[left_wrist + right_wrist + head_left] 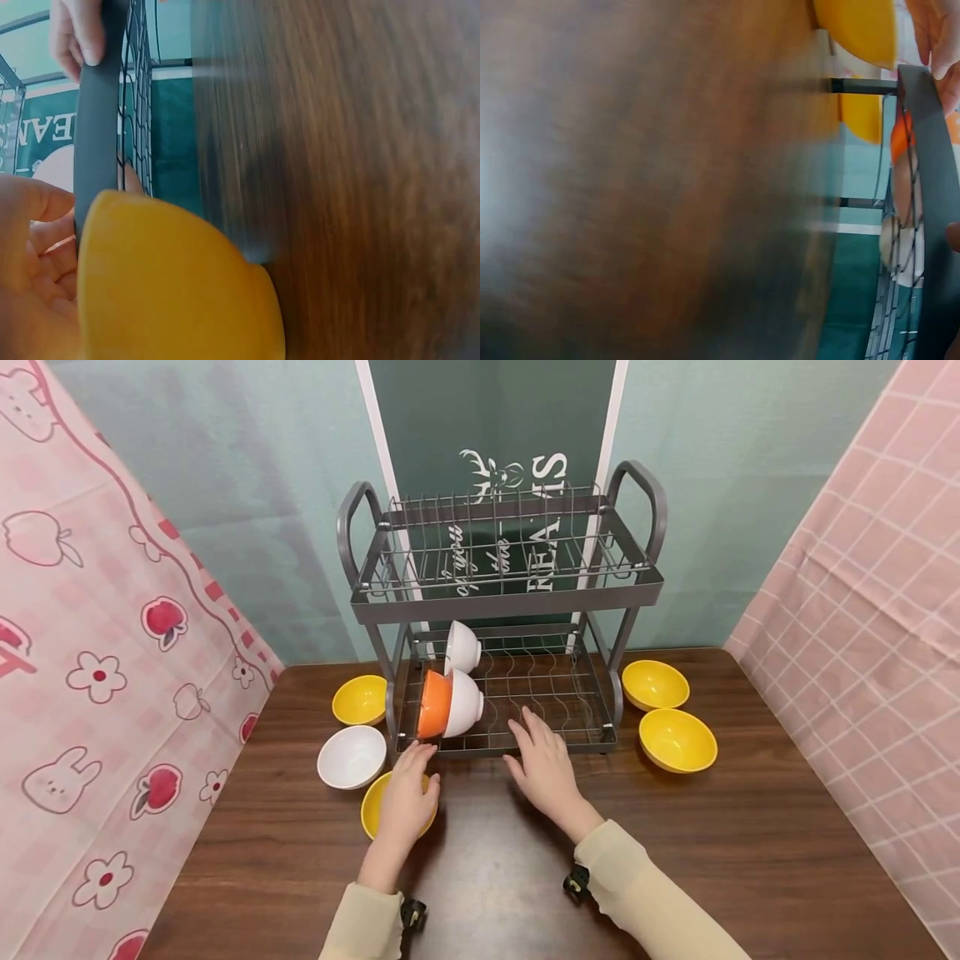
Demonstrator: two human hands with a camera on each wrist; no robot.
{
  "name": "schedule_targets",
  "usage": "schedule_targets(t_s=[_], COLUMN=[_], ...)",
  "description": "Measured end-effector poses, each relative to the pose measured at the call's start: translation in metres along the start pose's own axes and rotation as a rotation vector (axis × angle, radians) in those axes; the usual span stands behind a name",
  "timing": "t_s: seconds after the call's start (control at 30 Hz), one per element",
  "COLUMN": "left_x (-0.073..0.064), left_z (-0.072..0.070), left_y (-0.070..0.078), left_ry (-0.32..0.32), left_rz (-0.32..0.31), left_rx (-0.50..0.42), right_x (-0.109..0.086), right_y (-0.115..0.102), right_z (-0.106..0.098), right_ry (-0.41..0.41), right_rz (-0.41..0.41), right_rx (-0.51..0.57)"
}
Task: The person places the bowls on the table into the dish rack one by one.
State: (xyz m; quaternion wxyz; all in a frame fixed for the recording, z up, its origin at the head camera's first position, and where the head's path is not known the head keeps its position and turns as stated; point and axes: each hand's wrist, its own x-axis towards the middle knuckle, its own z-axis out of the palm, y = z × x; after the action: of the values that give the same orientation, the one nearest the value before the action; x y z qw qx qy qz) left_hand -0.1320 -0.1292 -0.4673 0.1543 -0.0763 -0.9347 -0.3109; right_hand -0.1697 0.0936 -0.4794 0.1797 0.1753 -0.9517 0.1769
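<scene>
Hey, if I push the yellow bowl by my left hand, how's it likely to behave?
The yellow bowl would probably keep its shape, as its wall looks smooth and even. It may tip if pushed high up, since it flares from a narrower foot. Sitting upright on the tabletop, it seems more apt to slide than roll.

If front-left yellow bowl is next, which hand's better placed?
Probably the left hand: it looks empty and overlaps that yellow bowl in the head view. The right hand is farther off, by the rack.
</scene>
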Motion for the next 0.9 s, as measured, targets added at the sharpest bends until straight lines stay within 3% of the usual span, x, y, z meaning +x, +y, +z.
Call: schedule_targets(t_s=[0.17, 0.33, 0.47, 0.7, 0.9], left_x=[-0.008, -0.022, -0.035, -0.053, -0.059], left_z=[0.001, 0.004, 0.009, 0.013, 0.013], left_y=[0.007, 0.012, 0.015, 0.02, 0.019], left_ry=[-0.082, -0.107, -0.091, -0.028, -0.009], left_rz=[-0.044, -0.059, -0.087, -0.189, -0.179], left_rx=[0.051, 0.09, 0.141, 0.329, 0.424], right_x=[-0.008, -0.009, -0.008, -0.008, -0.008], right_y=[0.003, 0.005, 0.006, 0.006, 0.005], right_z=[0.003, 0.004, 0.006, 0.008, 0.009], right_ry=[0.049, 0.082, 0.097, 0.117, 0.137], right_rz=[-0.081, -0.122, -0.132, -0.133, -0.133], right_rx=[-0.122, -0.16, -0.179, -0.186, -0.181])
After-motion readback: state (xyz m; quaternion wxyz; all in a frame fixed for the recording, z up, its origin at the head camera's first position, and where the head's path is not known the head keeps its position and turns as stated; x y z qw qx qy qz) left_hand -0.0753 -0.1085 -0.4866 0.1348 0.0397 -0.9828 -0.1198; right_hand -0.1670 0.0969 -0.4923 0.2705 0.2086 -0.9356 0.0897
